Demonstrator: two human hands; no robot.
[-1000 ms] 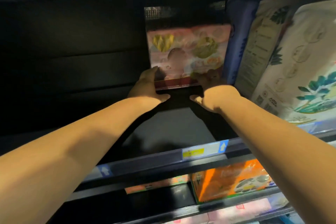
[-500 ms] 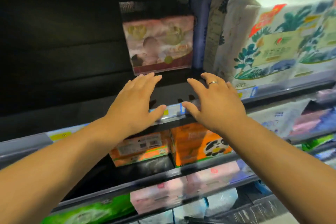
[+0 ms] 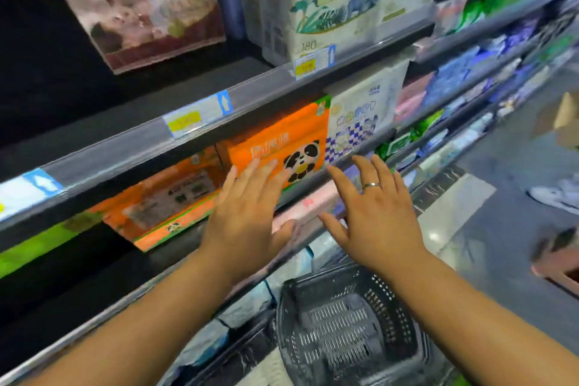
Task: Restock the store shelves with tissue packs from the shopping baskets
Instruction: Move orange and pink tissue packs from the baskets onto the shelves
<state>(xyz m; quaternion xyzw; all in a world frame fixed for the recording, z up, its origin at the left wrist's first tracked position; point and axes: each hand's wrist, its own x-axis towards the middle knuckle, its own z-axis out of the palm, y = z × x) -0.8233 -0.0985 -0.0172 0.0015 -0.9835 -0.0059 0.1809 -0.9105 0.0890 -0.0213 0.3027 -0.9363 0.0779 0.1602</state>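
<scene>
Left hand, right hand spread; pink tissue pack upright, face outward.

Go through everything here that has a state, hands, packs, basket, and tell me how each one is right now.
left hand: open, fingers straight, holding nothing.
right hand: open, fingers spread, holding nothing.
pink tissue pack: standing on the upper shelf, no hand on it.
orange panda pack: upright, front facing out.
shopping basket: below the hands, no packs visible inside.
</scene>
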